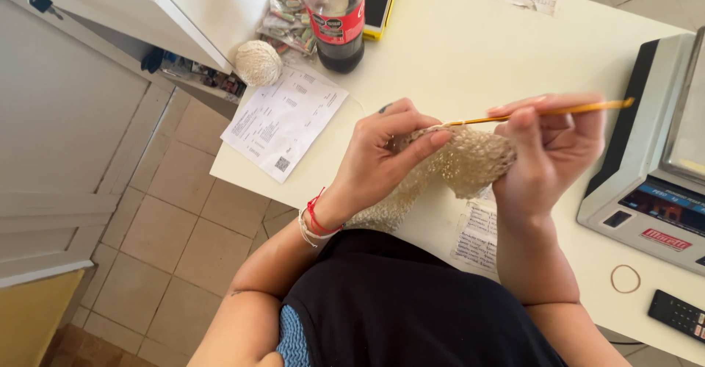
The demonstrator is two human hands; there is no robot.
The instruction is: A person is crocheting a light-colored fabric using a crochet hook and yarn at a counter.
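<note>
The left hand (382, 154) pinches the top edge of one beige crocheted piece (459, 165), thumb and forefinger pressed together on the nubbly fabric, which hangs in the air between both hands above the near edge of the white table (455, 51). The right hand (551, 150) is closed around one thin golden crochet hook (543, 112), its tip at the fabric by the left forefinger (the handle end juts out to the right). On the left wrist sit a red cord and pale bracelets.

On the table lie one round ball of cream yarn (258, 63), rough and tightly wound, one clear plastic bottle (335, 18) of dark drink with a red label, one printed paper sheet (285, 121), one thin rubber band (625, 279) in a loop, one black calculator (679, 314) and one grey weighing scale (657, 161) with a flat metal pan.
</note>
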